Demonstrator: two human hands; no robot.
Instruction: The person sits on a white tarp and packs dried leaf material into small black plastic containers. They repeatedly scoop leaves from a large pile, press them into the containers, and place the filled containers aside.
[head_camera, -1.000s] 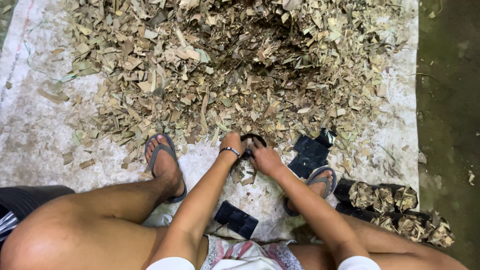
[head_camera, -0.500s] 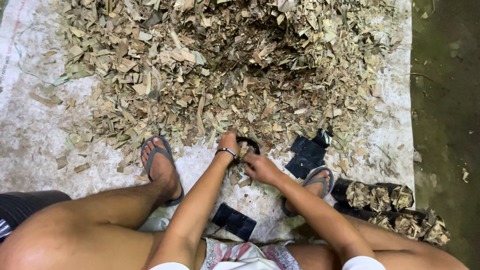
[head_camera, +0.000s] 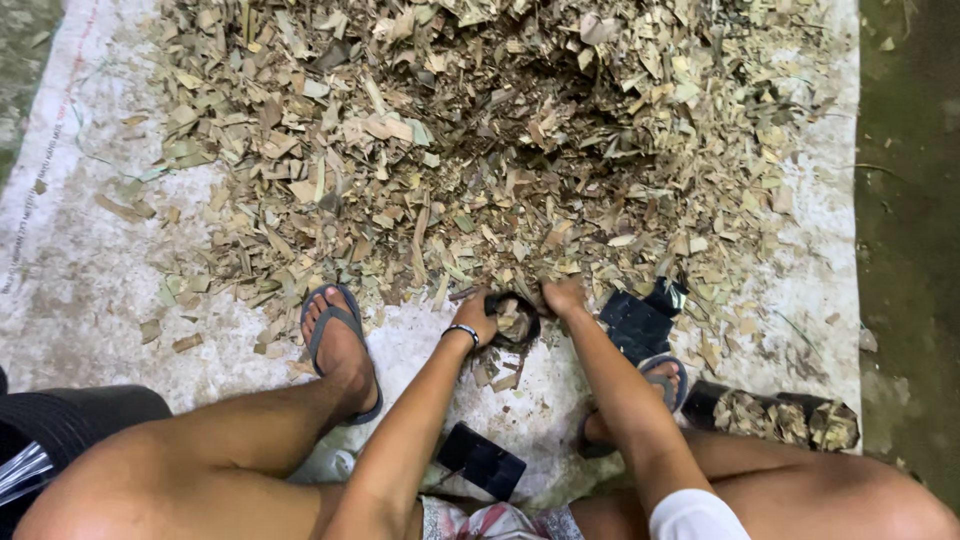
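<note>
The person sat low over a pale woven sheet (head_camera: 90, 260), and nearly everything could be placed against the big heap of dry leaf scraps (head_camera: 480, 130) that covered the far half of it.

At the near edge of that heap, the left hand (head_camera: 478, 315) was curled around a small black bag (head_camera: 515, 318), its fingers closed on the rim and holding the mouth open toward the heap. Bits of leaf showed inside the bag. A dark band circled the left wrist (head_camera: 461, 332). The right hand (head_camera: 563, 296) rested just beside the bag on its other side, fingers bent down into the loose scraps at the heap's fringe — whether it had gathered any leaf in its grasp could not be told, since the fingertips were buried.

Nearer the person than the heap, the left foot in a grey sandal (head_camera: 340, 345) stood on the bare sheet, a little left of the bag. The right foot in its sandal (head_camera: 655, 385) sat to the right, partly hidden behind the right forearm. Between that foot and the heap lay a few flat black empty bags (head_camera: 640, 318), touching the scattered scraps. Further right, away from the heap, a row of filled black bags (head_camera: 775, 412) lay packed with leaf pieces — side by side, touching. One more flat black bag (head_camera: 482, 460) lay close to the person's lap, well apart from the heap.
</note>
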